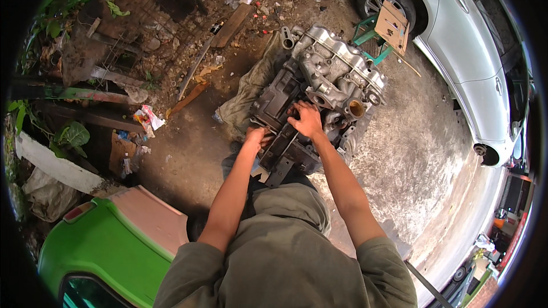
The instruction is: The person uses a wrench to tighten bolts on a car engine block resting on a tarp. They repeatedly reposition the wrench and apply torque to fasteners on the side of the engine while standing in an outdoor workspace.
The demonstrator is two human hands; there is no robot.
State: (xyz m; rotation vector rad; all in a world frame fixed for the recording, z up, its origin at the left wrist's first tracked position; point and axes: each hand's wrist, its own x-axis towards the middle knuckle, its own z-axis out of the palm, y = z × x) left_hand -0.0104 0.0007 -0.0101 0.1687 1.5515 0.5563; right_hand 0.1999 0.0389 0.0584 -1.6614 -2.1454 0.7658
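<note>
A greasy metal car engine (274, 100) lies on the ground just ahead of my legs. Its silver valve cover (337, 48) and pipe-like manifold (314, 77) are on the far right side, and a dark block face is toward me. At the block's left edge, my left hand (258, 136) is closed, its fingers curled round something small that I cannot make out. My right hand (306, 118) rests at the middle of the engine, below the manifold. Its fingers bend inward with the thumb opposite, and whatever lies between them is hidden.
A dirty cloth (245, 102) lies under the engine's left side. Beyond it stands a green stool (371, 40) with a brown board (393, 27) on it. A silver car (462, 45) is at the right, a green car body panel (108, 251) at lower left. Planks (233, 25) and litter lie at the back.
</note>
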